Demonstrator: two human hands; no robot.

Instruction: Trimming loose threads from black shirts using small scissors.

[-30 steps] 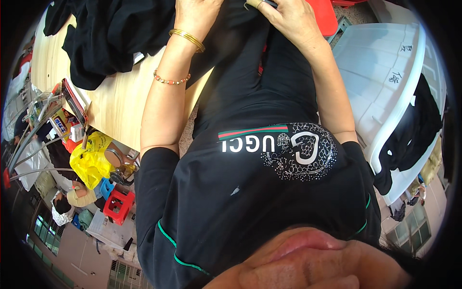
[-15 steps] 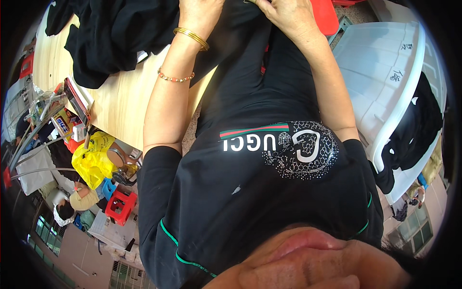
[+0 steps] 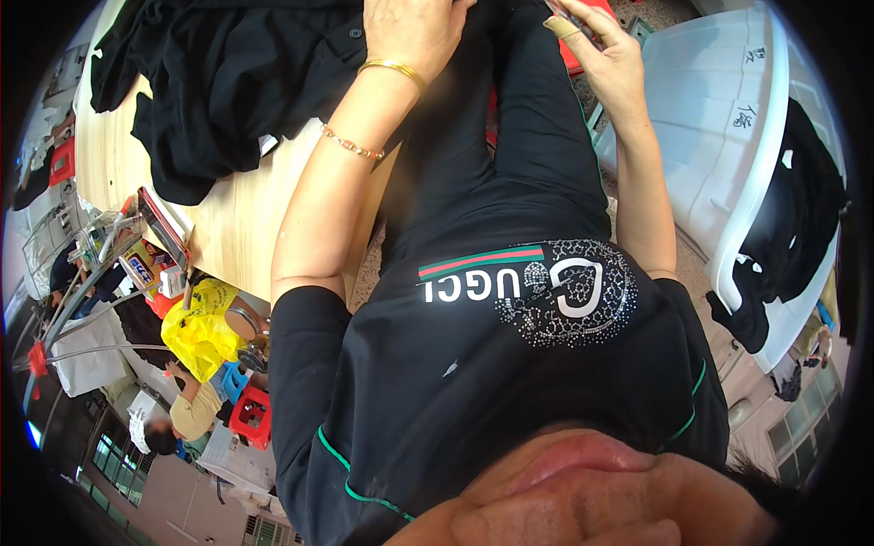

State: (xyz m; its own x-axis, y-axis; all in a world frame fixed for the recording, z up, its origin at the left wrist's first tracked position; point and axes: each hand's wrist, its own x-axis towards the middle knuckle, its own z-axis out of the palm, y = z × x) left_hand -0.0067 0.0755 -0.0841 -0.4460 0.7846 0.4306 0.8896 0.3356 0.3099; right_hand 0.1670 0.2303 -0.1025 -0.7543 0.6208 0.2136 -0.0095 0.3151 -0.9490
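Observation:
A heap of black garments [image 3: 228, 100] lies on the table to my left, with a button showing near its right side. My left hand [image 3: 414, 36], below a gold bangle, is at the top edge over black cloth. Its fingers look bent and closed on the cloth, though the upper edge cuts part of them off. My right hand [image 3: 614, 73] is raised over my right knee, apart from the left. Its fingers close round a small dark and silver tool [image 3: 581, 20], whose kind I cannot make out. A tan band wraps its thumb.
The pale wooden table [image 3: 237, 214] curves along my left. A big whitish plastic tub [image 3: 701, 109] with black cloth [image 3: 792, 218] stands close on my right. Beyond the table are a yellow plastic bag [image 3: 205, 328], a red stool [image 3: 250, 419] and a seated person [image 3: 196, 409].
My right hand has moved right and slightly down, away from the left, and the small tool has come into view. My left hand has shifted right. The view has turned slightly.

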